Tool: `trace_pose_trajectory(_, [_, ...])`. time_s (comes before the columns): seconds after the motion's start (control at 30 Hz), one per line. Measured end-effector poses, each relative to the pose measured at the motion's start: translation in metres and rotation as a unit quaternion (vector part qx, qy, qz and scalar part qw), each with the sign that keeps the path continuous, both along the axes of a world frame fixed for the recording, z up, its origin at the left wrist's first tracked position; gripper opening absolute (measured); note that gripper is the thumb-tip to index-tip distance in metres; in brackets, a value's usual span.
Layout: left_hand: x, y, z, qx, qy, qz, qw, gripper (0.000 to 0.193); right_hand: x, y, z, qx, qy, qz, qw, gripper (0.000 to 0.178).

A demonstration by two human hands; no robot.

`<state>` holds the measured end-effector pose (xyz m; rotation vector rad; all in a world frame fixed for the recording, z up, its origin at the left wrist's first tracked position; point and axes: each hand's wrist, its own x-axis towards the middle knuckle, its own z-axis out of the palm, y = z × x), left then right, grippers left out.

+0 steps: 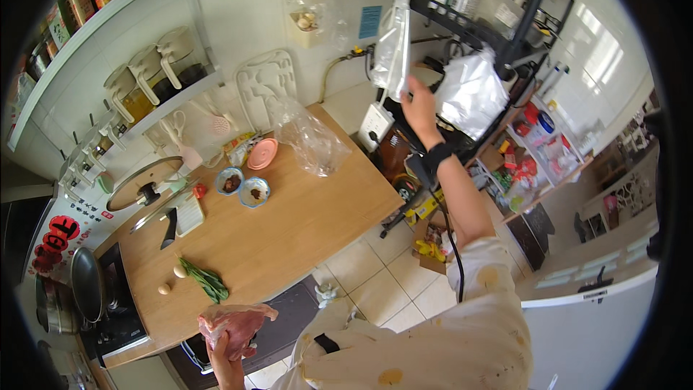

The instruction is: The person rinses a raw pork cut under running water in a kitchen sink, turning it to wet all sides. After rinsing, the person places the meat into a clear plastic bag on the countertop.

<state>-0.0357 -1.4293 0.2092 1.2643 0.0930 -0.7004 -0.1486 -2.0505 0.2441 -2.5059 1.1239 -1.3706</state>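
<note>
Low at the left, my left hand [228, 364] grips a piece of raw meat [234, 325], pink with paler edges, held up just off the counter's front edge. My right arm reaches far out to the rack. There my right hand [421, 110] has its fingers closed at the lower edge of the clear plastic bags [392, 47] hanging from the rack post; the fingertips are partly hidden. Beside that hand, to its right, hangs a bundle of shiny whitish plastic bags [473, 94].
On the wooden counter [310, 209] are green leafy vegetables [206, 280], an egg [164, 289], two small bowls [254, 192], a pink lid [263, 153], a knife [170, 227] and a crumpled clear bag [310, 137]. A black rack [476, 29] and a power strip [375, 126] stand beyond its right end.
</note>
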Motion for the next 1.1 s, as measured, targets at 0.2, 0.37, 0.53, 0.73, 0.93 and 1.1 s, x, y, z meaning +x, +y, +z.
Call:
trace_pose_trajectory(0.2, [0.009, -0.035, -0.003, -0.026, -0.040, 0.082, 0.995, 0.045, 0.055, -0.118, -0.004, -0.027, -0.030, -0.076, 0.996, 0.038])
trace_pose_trajectory(0.37, [0.005, -0.056, 0.005, -0.017, -0.033, 0.127, 0.991, 0.044, 0.046, -0.101, -0.005, 0.053, -0.239, 0.024, 0.969, 0.025])
trace_pose_trajectory(0.53, [-0.009, -0.095, 0.006, -0.033, -0.072, 0.195, 0.978, 0.045, 0.038, -0.067, 0.019, 0.107, -0.232, 0.066, 0.965, 0.037])
trace_pose_trajectory(0.73, [-0.027, -0.130, 0.004, -0.022, -0.030, 0.231, 0.972, 0.051, 0.017, -0.032, -0.002, 0.168, -0.117, 0.207, 0.957, 0.038])
trace_pose_trajectory(0.93, [-0.046, -0.145, -0.012, -0.041, -0.073, 0.190, 0.978, 0.049, -0.002, 0.066, -0.128, 0.340, 0.008, 0.355, 0.871, 0.032])
trace_pose_trajectory(1.1, [-0.078, -0.147, -0.010, 0.040, -0.095, 0.190, 0.976, 0.044, 0.015, 0.128, -0.253, 0.445, 0.090, 0.436, 0.777, 0.040])
